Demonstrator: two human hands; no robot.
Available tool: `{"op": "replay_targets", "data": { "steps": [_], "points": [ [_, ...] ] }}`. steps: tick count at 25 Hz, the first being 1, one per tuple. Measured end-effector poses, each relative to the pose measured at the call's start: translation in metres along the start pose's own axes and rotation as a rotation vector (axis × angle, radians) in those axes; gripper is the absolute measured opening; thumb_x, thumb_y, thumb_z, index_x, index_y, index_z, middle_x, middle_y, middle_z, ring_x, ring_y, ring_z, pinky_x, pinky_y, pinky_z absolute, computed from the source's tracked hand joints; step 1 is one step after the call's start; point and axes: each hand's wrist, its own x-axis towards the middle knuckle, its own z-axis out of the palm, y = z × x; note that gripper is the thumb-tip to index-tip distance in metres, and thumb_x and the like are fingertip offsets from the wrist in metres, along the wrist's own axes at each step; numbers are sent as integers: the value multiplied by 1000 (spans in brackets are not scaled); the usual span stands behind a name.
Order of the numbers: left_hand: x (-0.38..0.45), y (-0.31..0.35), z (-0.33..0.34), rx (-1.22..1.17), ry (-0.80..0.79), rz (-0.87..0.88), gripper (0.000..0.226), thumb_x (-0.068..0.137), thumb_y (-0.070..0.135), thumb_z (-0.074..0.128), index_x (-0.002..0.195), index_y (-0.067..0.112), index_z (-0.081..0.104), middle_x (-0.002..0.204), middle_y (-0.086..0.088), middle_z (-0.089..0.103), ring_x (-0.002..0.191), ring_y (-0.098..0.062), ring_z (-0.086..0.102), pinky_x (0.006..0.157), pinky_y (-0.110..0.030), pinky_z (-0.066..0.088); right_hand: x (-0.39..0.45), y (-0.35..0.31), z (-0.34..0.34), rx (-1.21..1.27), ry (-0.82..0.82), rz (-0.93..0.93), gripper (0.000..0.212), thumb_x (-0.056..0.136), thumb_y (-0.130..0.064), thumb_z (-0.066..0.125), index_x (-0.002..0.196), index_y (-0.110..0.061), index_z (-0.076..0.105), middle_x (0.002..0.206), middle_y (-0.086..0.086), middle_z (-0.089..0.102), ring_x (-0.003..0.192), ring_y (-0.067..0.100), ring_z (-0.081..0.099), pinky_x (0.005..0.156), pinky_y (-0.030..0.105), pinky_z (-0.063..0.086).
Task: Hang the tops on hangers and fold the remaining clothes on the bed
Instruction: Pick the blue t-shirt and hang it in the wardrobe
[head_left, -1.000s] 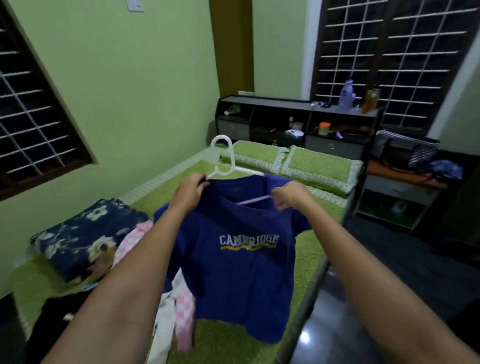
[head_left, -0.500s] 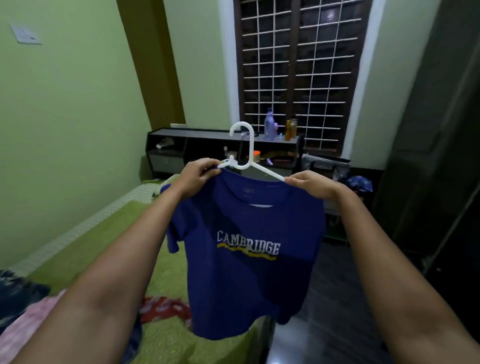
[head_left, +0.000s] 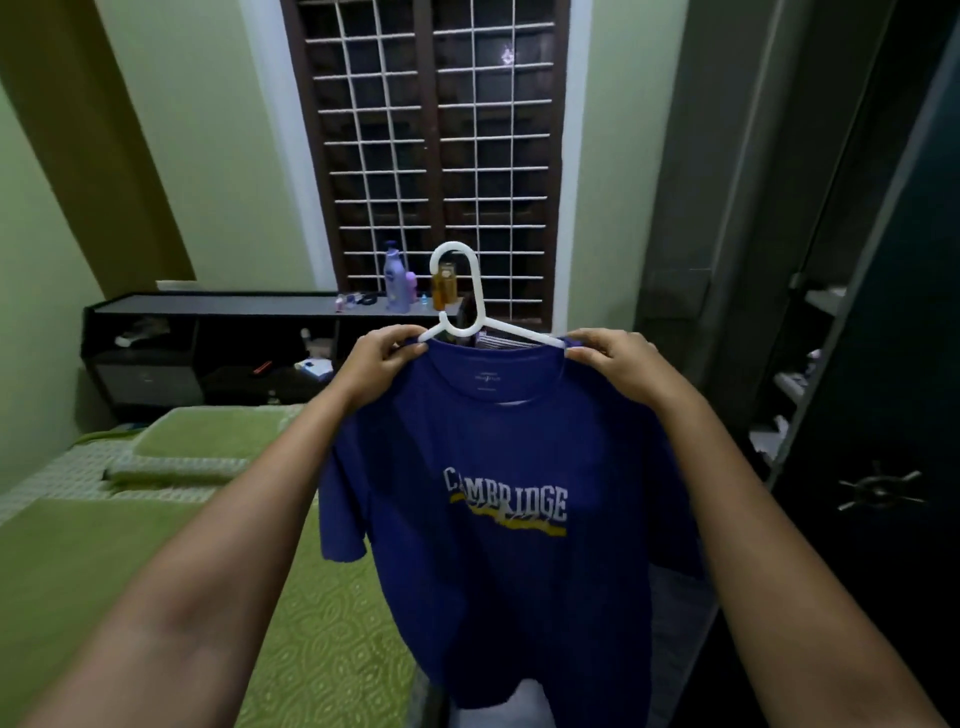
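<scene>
A blue T-shirt (head_left: 498, 582) with "CAMBRIDGE" printed on the chest hangs on a white plastic hanger (head_left: 467, 306), whose hook stands up above the collar. My left hand (head_left: 382, 364) grips the shirt's left shoulder together with the hanger arm. My right hand (head_left: 618, 364) grips the right shoulder the same way. I hold the shirt up in front of me, beside the bed (head_left: 130, 571) with its green cover. The other clothes on the bed are out of view.
Two green pillows (head_left: 208, 441) lie at the head of the bed. A black shelf unit (head_left: 218, 343) carries bottles under a barred window (head_left: 441, 156). An open dark wardrobe (head_left: 857, 364) with shelves stands on the right.
I have turned right, away from the bed and toward the wardrobe, carrying the shirt on its hanger. Both hands have moved out to the shoulders; the clothes pile has left the view.
</scene>
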Motion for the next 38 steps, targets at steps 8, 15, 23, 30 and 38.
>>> {"op": "replay_targets", "data": {
  "steps": [8, 15, 23, 30, 38],
  "points": [
    [181, -90, 49, 110, -232, 68, 16, 90, 20, 64, 104, 14, 64, 88, 2, 61, 82, -11, 55, 72, -21, 42, 116, 78, -24, 30, 333, 203, 19, 96, -31, 53, 87, -17, 62, 74, 0, 56, 67, 14, 47, 58, 29, 34],
    [329, -152, 89, -87, -420, -87, 10, 87, 9, 67, 84, 16, 74, 71, 1, 70, 71, -13, 60, 70, -30, 46, 176, 144, -51, 72, 428, 373, 14, 93, -30, 59, 83, -24, 66, 71, 1, 59, 67, 13, 50, 59, 30, 36],
    [453, -68, 251, 73, -148, 237, 33, 98, 47, 35, 95, 28, 61, 103, 4, 68, 100, -20, 61, 89, -40, 44, 231, 235, -98, 76, 584, 457, 20, 91, -33, 62, 79, -18, 69, 72, 4, 60, 70, 14, 50, 64, 31, 34],
    [514, 50, 413, -32, -360, 590, 27, 102, 27, 36, 80, 12, 40, 76, -6, 53, 74, -31, 49, 68, -42, 41, 233, 323, -173, -145, 729, 601, 18, 77, -27, 77, 93, -27, 68, 91, -9, 66, 92, 10, 59, 87, 30, 43],
    [548, 153, 550, -328, -564, 838, 17, 99, 34, 46, 95, 18, 47, 87, 1, 62, 79, -24, 56, 70, -38, 43, 189, 382, -201, -454, 868, 988, 30, 97, -47, 44, 94, -19, 55, 104, 8, 66, 103, 32, 56, 82, 38, 32]
  ]
}}
